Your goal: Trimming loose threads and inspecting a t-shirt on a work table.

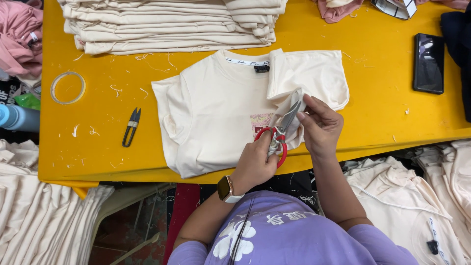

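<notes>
A cream T-shirt (pixel 216 113) lies front up at the centre of the frame on the yellow counter (pixel 382 122), neckline toward the top and its lower part folded. My left hand (pixel 257 164) is closed around the red handles of a pair of scissors (pixel 279 135), blades pointing up and to the right. My right hand (pixel 321 125) pinches a lifted fold of the shirt's fabric, near its right side, just against the blades.

I judge the trimming on this shirt to be under way but not finished: the blades sit at the fabric, and the shirt is not yet on the stack of folded cream shirts (pixel 171 24) at the top of the frame. That stack suggests many pieces are done. More cream garments (pixel 44 216) hang at lower left and lower right, so I judge plenty remains. Short thread scraps dot the counter.

Left of the shirt lie small black thread snips (pixel 131 127), untouched, and farther left a ring of clear tape (pixel 67 87). A dark phone (pixel 428 63) rests at upper right. Pink cloth (pixel 19 34) sits at the upper left edge.

What exactly the blades are cutting is hidden by my fingers and the bunched fabric. The chest print is partly covered by the scissors. The stack is cut off by the top edge, and I cannot make out the object at the top right corner.
</notes>
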